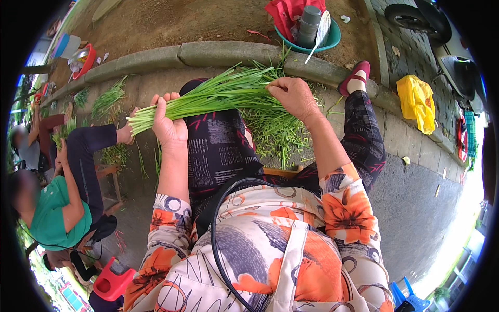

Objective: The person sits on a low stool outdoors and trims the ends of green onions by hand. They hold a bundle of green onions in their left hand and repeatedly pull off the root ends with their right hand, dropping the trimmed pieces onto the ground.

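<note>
My left hand (169, 124) is wrapped around the pale stem ends of a bundle of green garlic chives (222, 93). The bundle lies nearly level above my left knee, its leaves spreading to the right. At the leafy end, my right hand (294, 95) has its thumb and forefinger pinched on leaf tips; its other fingers are curled under, partly hidden. Below, between my legs, a heap of loose leaves and short cut pieces (280, 136) covers the pavement.
Beyond the stone kerb (222, 52) stands a teal basin (331, 37) with a grey flask (310, 25) and red bag (282, 15). A yellow bag (417, 103) lies right. At left, a person in green (58, 212) holds greens, near a red plastic stool (111, 279). A scooter (454, 58) stands upper right.
</note>
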Motion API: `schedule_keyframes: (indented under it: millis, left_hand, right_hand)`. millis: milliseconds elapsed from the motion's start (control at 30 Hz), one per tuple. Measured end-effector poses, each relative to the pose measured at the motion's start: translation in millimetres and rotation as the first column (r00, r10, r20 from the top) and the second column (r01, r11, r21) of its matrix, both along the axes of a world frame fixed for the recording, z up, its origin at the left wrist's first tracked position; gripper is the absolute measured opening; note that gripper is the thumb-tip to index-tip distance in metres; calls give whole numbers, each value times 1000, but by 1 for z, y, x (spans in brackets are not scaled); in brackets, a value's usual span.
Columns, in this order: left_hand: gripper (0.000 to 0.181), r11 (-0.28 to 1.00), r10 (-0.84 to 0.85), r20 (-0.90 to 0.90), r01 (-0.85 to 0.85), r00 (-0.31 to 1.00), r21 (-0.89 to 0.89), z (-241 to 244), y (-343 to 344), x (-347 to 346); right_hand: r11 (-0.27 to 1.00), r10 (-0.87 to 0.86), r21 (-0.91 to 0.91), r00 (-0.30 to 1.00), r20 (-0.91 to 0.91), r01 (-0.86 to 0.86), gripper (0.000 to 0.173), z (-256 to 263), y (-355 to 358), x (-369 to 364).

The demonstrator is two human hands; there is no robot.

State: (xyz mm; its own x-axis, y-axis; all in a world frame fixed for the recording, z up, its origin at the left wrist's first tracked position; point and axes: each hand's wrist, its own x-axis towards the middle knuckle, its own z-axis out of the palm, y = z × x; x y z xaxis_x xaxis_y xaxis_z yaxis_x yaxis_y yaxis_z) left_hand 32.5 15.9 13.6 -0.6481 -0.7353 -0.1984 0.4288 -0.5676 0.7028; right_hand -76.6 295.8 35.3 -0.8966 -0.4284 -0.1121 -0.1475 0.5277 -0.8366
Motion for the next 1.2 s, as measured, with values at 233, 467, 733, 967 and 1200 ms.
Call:
schedule_keyframes:
  millis: [233, 467, 733, 967, 1200]
  left_hand:
    - [20, 1000, 10, 7, -10, 1000, 4, 0, 0, -1]
    - [20, 1000, 6, 11, -6, 1000, 5, 1, 0, -1]
    - [19, 1000, -9, 7, 9, 1000, 4, 0, -1, 0]
    - [20, 1000, 1, 13, -1, 1000, 19, -1, 0, -2]
    - [20, 1000, -11, -14, 11, 1000, 5, -2, -1, 0]
  right_hand:
    - [987, 34, 158, 996, -79, -22, 20, -1, -7, 4]
    - [990, 41, 133, 999, -28, -37, 20, -8, -3, 4]
    - [988, -118, 96, 993, -13, 119, 20, -11, -10, 8]
    - [903, -428, 75, 897, 107, 423, 23, -57, 11, -3]
    - [850, -517, -64, 852, 78, 522, 17, -60, 30, -9]
